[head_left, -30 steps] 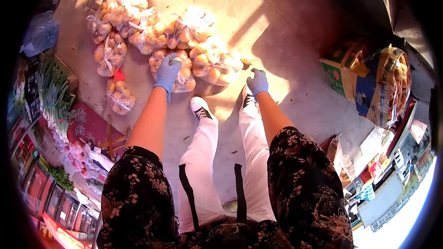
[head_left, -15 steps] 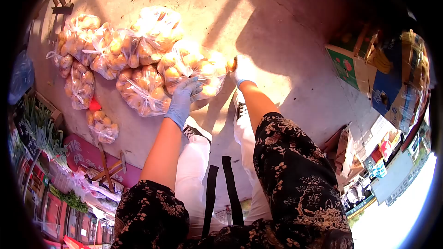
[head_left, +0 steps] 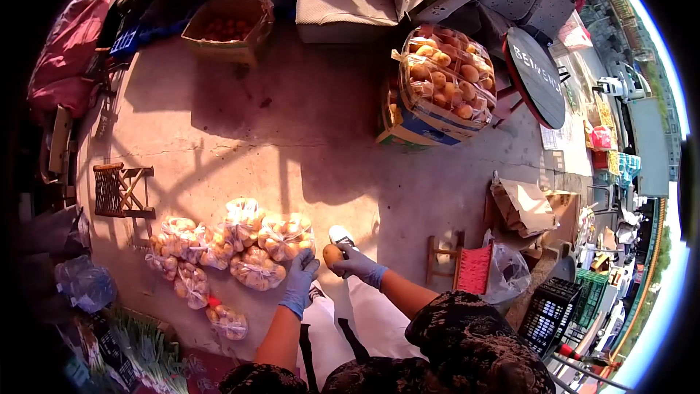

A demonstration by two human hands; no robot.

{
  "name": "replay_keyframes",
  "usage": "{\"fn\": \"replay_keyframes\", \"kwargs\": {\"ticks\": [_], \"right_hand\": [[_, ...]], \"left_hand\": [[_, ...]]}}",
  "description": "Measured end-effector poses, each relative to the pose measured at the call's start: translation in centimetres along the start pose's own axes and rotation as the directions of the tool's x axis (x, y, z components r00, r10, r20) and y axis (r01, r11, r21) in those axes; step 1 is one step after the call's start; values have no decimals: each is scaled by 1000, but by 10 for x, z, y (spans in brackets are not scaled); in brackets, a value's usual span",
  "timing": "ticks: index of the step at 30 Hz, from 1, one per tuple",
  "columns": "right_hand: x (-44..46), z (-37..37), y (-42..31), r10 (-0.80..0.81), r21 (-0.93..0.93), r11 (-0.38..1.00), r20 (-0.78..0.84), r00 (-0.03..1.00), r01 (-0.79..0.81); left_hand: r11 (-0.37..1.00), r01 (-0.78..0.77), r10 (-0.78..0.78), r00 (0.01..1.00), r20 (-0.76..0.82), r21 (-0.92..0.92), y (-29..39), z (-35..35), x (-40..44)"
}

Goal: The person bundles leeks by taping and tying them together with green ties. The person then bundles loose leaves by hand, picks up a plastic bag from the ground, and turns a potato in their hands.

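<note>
Blue gloves cover both of my hands. My right hand (head_left: 351, 262) grips a round brown potato-like item (head_left: 333, 256) above the floor, in front of my shoe. Just to its left, my left hand (head_left: 300, 282) is loosely open, with nothing visible in its bent fingers. It is close to the lower right side of a clear tied bag (head_left: 286, 236) full of round yellow-brown produce; whether they touch is unclear. Several similar bags lie to the left, among them one bag (head_left: 257, 268) beside my left hand and a small one (head_left: 227, 320) nearer me.
A taped carton (head_left: 445, 95) heaped with round produce stands beyond, beside a round sign board (head_left: 536, 76). A folding stool (head_left: 124, 190) is at left, a red-seated stool (head_left: 474, 268) at right. A black crate (head_left: 550, 314), an open box (head_left: 230, 29) and leeks (head_left: 149, 354) also show.
The view has lifted to take in more of the floor and the seats beyond. My right hand has picked up the round item near the bags; my left hand has drawn back from on top of a bag.
</note>
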State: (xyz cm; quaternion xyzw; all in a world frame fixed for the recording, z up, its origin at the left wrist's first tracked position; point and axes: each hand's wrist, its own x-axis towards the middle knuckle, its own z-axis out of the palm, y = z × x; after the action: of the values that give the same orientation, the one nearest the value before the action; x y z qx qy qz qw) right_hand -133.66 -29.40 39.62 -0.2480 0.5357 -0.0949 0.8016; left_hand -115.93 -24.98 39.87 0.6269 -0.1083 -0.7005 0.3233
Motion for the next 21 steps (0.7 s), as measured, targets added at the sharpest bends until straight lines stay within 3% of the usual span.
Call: {"fn": "replay_keyframes", "kwargs": {"ticks": [2, 3, 4, 7, 10, 11, 12, 21], "right_hand": [[-44, 21, -20, -118, -25, 992, 77, 990, 121], [-66, 30, -28, -172, -97, 979, 67, 983, 178], [-85, 43, -29, -352, -115, 930, 4, 936, 350], [-144, 61, -32, -549, -330, 795, -34, 835, 509], [-189, 74, -19, -573, -315, 803, -173, 801, 506], [-189, 74, -4, -680, -420, 708, -186, 709, 568], [-197, 74, 3, -702, -406, 692, -186, 687, 597], [-250, 21, 64, -698, -145, 712, -249, 671, 687]], "left_hand": [[985, -130, 118, 987, 108, 117, 4, 6, -24], [994, -103, 97, 982, 161, 32, 19, 15, -45], [997, -58, 67, 972, 225, -47, 31, 22, -66], [992, -41, 79, 935, 344, -117, 42, 30, -103], [979, 6, 80, 907, 414, -202, 51, 37, -131], [984, 3, 68, 917, 392, -179, 49, 38, -139], [988, -3, 61, 925, 376, -154, 48, 42, -145], [980, 161, -102, 908, 406, -115, -1, 98, -175]]}}
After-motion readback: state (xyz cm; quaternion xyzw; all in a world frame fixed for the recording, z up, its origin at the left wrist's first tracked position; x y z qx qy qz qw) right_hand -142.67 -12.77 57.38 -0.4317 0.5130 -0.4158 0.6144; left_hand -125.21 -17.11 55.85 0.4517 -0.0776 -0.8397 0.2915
